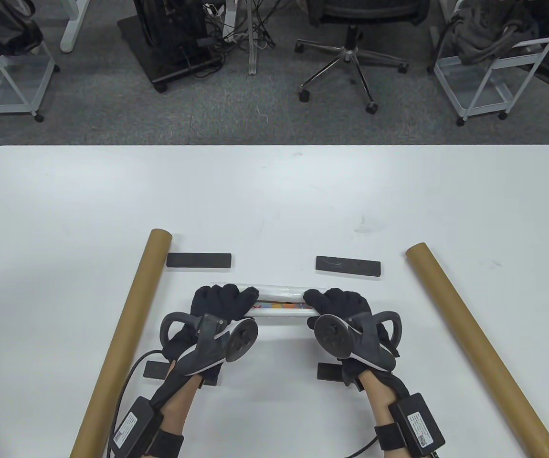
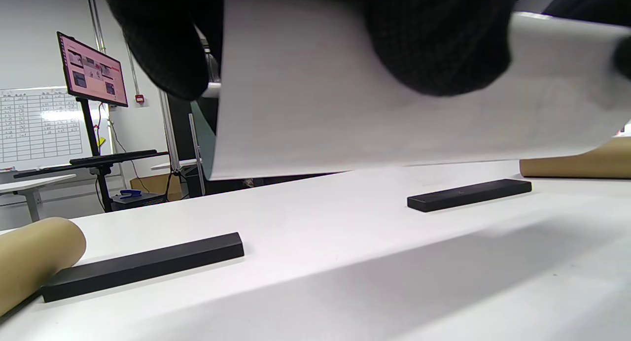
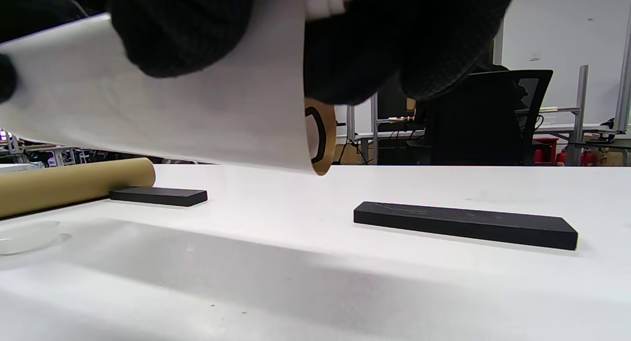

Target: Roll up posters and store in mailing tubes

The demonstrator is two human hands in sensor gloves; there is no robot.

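A rolled white poster (image 1: 281,305) with colour print showing lies crosswise between my hands, held a little above the table. My left hand (image 1: 224,303) grips its left end and my right hand (image 1: 336,305) grips its right end. In the left wrist view the roll (image 2: 345,119) hangs under my fingers (image 2: 438,40). In the right wrist view the roll (image 3: 197,114) shows its open end, with my fingers (image 3: 182,30) wrapped over it. Two brown mailing tubes lie on the table, one at the left (image 1: 126,334) and one at the right (image 1: 475,343).
Two black bar weights lie beyond the poster, one at the left (image 1: 199,260) and one at the right (image 1: 348,265). Two more black bars lie under my wrists, left (image 1: 155,369) and right (image 1: 329,371). An office chair (image 1: 351,43) and wire carts (image 1: 489,71) stand beyond the table.
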